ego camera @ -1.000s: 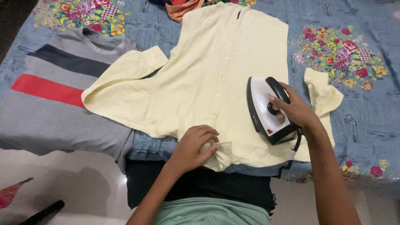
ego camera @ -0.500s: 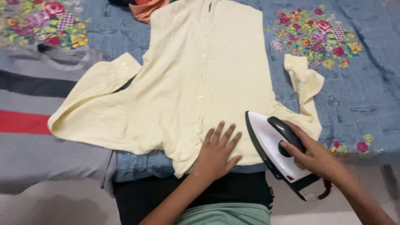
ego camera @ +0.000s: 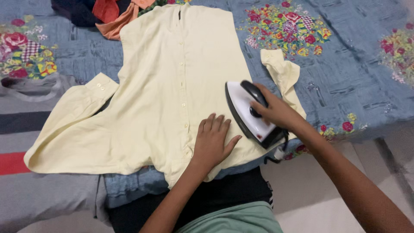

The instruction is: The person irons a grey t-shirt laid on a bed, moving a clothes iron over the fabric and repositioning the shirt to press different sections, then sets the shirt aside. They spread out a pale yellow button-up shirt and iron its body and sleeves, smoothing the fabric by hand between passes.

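Yellow shirt [ego camera: 172, 86] lies under the flat, open left hand [ego camera: 212, 140]; right hand [ego camera: 276, 113] grips the iron [ego camera: 248, 113].

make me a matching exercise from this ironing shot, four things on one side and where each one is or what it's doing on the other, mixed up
Things:
1. left hand
2. right hand
3. orange cloth
4. grey striped shirt

Places or states:
A. bunched at the top edge, above the yellow shirt's collar
B. gripping the black handle of the white iron
C. pressed flat, fingers spread, on the yellow shirt near its hem
D. lying on the bedspread at the far left, partly under a yellow sleeve

Pairs: 1-C, 2-B, 3-A, 4-D
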The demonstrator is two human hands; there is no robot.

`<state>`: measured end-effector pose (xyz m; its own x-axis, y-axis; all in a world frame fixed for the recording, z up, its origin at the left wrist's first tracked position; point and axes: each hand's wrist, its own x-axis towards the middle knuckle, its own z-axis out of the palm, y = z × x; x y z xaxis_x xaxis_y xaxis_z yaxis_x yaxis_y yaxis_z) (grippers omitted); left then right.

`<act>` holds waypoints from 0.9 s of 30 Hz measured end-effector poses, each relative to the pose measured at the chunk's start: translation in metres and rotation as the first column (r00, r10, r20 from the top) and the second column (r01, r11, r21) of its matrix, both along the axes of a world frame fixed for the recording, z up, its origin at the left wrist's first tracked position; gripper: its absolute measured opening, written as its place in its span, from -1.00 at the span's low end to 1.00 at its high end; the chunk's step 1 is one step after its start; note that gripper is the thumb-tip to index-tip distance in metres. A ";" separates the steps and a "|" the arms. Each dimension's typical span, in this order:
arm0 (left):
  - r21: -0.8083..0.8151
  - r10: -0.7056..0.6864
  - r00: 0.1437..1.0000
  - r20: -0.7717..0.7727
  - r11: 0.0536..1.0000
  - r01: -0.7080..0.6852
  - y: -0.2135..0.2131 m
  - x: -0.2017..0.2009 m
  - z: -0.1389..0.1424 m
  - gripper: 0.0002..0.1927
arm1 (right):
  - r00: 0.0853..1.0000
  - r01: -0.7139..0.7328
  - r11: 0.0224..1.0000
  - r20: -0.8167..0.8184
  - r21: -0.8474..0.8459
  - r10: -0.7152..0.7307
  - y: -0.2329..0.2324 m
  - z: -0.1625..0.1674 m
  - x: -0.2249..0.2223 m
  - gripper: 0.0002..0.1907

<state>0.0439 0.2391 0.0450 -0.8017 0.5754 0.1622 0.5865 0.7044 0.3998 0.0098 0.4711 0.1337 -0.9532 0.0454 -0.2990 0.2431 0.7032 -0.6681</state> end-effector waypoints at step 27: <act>0.087 -0.013 0.992 -0.127 0.996 0.024 0.020 -0.016 -0.019 -0.37 | 0.984 0.165 0.816 0.033 -0.553 -0.176 0.072 0.010 0.009 -0.71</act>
